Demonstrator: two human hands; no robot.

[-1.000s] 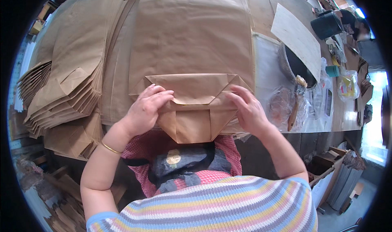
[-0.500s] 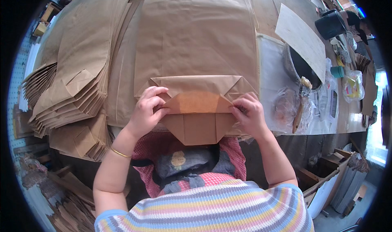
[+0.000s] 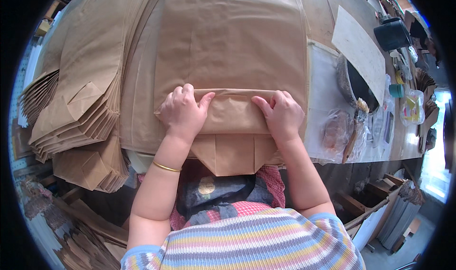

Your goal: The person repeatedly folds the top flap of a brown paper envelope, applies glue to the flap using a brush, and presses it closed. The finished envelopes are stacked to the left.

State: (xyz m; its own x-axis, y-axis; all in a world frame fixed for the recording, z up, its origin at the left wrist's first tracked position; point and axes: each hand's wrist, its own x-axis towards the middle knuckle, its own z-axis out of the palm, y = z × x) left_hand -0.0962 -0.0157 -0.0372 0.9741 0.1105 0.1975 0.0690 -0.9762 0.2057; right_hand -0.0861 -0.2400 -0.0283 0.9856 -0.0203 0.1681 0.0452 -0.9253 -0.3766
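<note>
A large brown paper bag [image 3: 232, 42] lies in front of me, its folded bottom end toward my body. My left hand [image 3: 182, 109] closes over the left part of the bottom fold, fingers curled at its far edge and thumb pointing inward along the top. At the right part of the same fold, my right hand [image 3: 284, 112] grips in a mirrored way. Between the two thumbs a flat folded flap shows. A pointed, creased flap of the bag hangs over the table's near edge toward my lap. The fingertips are partly hidden.
Stacked folded paper bags [image 3: 85, 108] fan out at the left. On the right are a brush [image 3: 354, 132] with a wooden handle, a dark bowl [image 3: 350, 82] partly under a pale board [image 3: 361, 51], a black container [image 3: 392, 34] and clear plastic wrapping [image 3: 335, 130].
Both hands have moved inward and turned over the fold, thumbs now on top. The orange-brown patch and open corner folds are now covered by the folded-over paper.
</note>
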